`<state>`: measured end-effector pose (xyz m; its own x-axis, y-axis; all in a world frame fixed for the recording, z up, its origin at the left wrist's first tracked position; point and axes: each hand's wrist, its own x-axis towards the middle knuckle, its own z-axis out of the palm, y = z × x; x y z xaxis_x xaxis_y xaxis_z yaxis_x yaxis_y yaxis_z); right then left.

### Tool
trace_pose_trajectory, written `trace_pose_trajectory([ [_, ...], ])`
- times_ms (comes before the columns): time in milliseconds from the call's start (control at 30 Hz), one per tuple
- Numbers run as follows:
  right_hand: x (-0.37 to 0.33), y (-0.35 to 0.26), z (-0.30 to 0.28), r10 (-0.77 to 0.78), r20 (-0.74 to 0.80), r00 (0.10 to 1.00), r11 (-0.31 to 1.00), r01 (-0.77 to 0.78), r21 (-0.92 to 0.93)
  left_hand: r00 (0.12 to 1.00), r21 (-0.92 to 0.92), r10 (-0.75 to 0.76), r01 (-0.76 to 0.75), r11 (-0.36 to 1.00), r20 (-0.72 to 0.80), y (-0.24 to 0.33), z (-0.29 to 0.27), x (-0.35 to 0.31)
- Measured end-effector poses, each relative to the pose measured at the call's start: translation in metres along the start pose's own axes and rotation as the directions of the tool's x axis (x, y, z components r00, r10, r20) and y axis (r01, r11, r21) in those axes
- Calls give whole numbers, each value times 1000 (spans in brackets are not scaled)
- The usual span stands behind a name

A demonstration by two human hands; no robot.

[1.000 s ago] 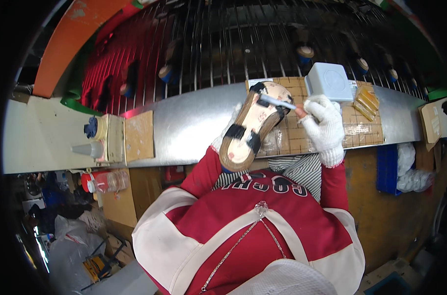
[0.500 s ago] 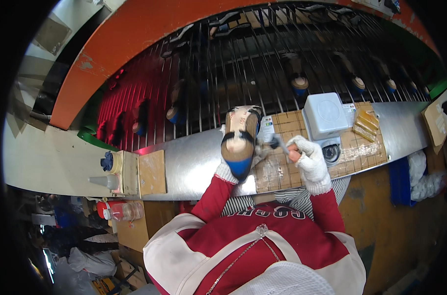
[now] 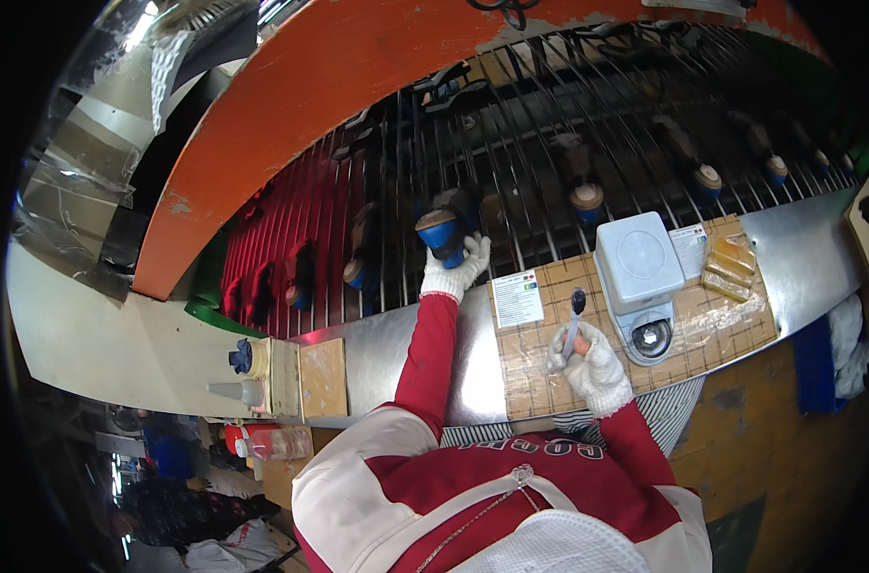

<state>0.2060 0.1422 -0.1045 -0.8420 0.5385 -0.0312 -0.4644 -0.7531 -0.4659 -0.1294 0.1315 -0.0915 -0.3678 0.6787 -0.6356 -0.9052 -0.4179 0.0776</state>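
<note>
With our left hand [image 3: 458, 267] clamped on the shoe [image 3: 449, 227], we seat it squarely on the rack [image 3: 549, 115], our right hand [image 3: 592, 363] gripping the brush [image 3: 574, 320].

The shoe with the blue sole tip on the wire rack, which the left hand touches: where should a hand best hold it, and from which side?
Probably by its near end. The shoe lies lengthwise on the wire rack, its blue tip toward the bench, where the left hand already meets it. Come from the bench side, fingers around the end; neighbouring shoes sit close on the left.
</note>
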Motion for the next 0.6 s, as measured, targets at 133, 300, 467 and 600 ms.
trace_pose_trajectory([
  [133, -2, 0, 4, 9, -24, 1000, 1000, -9, 13, 994, -219, -89, 73, 973, -64, 26, -5, 29],
  [300, -3, 1, 1, 10, -31, 999, 1000, -10, -3, 993, -253, -44, 15, 967, -110, 20, -14, 37],
  [467, -1, 0, 0, -5, 32, 999, 999, 6, -33, 989, -228, 144, -148, 962, -33, -14, -6, 12],
  [600, -7, -17, 28, 22, 97, 995, 998, -16, -54, 874, 119, 484, -485, 866, 44, -71, -7, -28],
])
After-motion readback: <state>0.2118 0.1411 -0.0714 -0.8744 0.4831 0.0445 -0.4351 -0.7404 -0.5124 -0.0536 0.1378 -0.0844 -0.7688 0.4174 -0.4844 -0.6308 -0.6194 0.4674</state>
